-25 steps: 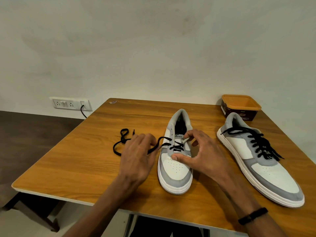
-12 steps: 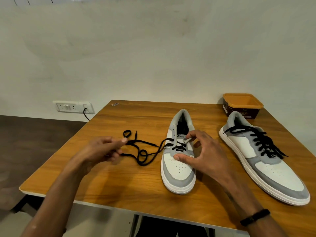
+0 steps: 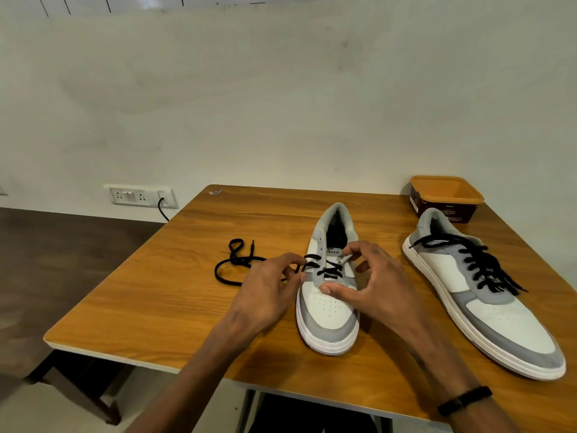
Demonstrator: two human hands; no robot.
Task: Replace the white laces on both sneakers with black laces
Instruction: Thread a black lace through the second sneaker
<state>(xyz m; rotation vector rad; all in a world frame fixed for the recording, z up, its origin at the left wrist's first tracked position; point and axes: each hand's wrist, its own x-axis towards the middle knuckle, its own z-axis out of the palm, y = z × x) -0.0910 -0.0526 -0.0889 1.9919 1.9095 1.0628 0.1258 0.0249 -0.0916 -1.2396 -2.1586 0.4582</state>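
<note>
Wooden table (image 3: 175,295) carries both sneakers. On the centre sneaker (image 3: 327,307), the left hand (image 3: 268,295) pinches the black lace (image 3: 231,260) beside the eyelets, its slack trailing left. The right hand (image 3: 381,289) pinches the lace tip (image 3: 345,259), thumb on the toe. Right of it sits the finished sneaker (image 3: 480,295).
</note>
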